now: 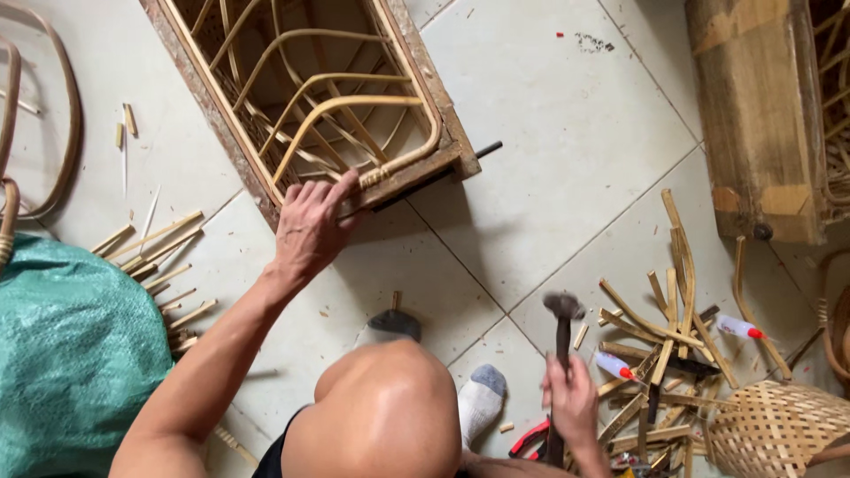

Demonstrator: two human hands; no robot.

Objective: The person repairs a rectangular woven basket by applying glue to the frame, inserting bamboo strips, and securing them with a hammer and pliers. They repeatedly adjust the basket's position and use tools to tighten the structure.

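- Right hand (pixel 571 400) has its grip clamped round the handle of a hammer (pixel 561 354), low on the shaft, head up and blurred above the floor tiles (pixel 567 133).
- Left hand (pixel 310 226) lies on the near corner of the wooden frame (pixel 425 177), fingers spread and pressed on the rattan rim (pixel 390 170); its grip is apart, bracing rather than clasping.
- That hammer looks head-heavy and rigid; a hold near the handle's end suits it.
- Rattan looks light, springy and stiff enough to bounce, so I would judge it wants pinning close to the spot being worked.
- Left arm reaches long and straight forward; right forearm is tucked beside the bent knee (pixel 390 407).
- Cut cane offcuts (pixel 660 336) lie just right of the hammer, a woven basket (pixel 775 429) beyond, a green sack (pixel 71 354) at left.
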